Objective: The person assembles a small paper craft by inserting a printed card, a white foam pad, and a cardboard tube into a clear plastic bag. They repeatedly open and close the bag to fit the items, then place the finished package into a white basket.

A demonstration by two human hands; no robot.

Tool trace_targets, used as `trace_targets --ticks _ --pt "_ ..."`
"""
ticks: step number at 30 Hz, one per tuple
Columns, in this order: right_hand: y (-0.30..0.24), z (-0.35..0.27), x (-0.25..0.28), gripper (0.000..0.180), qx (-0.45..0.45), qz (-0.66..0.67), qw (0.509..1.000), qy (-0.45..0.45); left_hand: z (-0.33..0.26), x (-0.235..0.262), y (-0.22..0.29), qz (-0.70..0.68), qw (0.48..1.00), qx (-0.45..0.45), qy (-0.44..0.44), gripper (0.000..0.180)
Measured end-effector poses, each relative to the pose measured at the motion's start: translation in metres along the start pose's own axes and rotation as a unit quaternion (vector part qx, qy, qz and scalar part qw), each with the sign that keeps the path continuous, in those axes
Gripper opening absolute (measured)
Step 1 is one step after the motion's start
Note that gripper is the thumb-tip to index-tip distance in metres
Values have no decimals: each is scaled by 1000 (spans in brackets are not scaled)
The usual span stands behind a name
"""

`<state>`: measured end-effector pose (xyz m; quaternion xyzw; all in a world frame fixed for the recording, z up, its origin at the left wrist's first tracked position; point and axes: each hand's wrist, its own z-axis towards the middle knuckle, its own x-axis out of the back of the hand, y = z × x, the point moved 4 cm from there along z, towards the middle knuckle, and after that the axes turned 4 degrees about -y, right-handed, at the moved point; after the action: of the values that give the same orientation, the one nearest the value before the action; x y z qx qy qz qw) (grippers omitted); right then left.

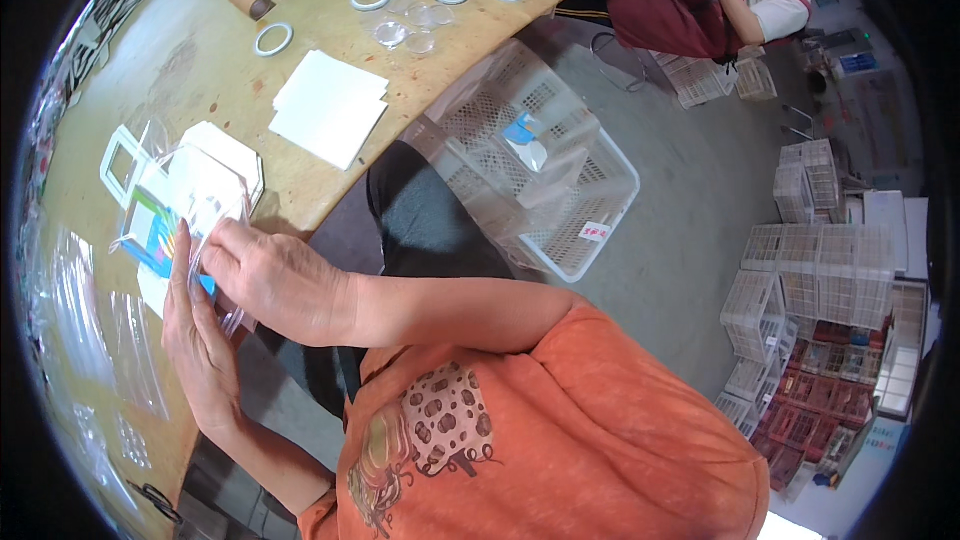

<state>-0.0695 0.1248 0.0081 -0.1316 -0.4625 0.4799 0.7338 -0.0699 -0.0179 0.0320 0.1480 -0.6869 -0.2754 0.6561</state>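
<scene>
Desk (200, 80) runs under the work and out beyond both hands. White basket (620, 170) is off the desk, well right of the right hand (285, 280), with clear plastic in it. Clear sleeves (75, 290) lie left of the left hand (205, 355). White card stack (330, 110) is beyond the right hand, apart from it.

Clear packet (158, 240) with blue-green print is at both hands' fingertips. Right fingers curled in, looks like a pinch on the plastic; left fingers straight along its side, thumb hidden, can't tell if it grips. Step in hand, my read: working the packet's plastic edge. Next move probably calls for steady left support, firm right pinch, no creasing.

White rings (369, 7) farther out past the cards; clear discs (421, 42) just beside them.
</scene>
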Motion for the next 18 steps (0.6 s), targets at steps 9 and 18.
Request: trace_targets --ticks 9,18 --pt "12 12 -22 25 38 27 998 52 3 -1 -8 1 999 -18 28 55" --pt "19 -1 -7 31 56 0 996 75 1 -8 2 21 1000 -13 19 53"
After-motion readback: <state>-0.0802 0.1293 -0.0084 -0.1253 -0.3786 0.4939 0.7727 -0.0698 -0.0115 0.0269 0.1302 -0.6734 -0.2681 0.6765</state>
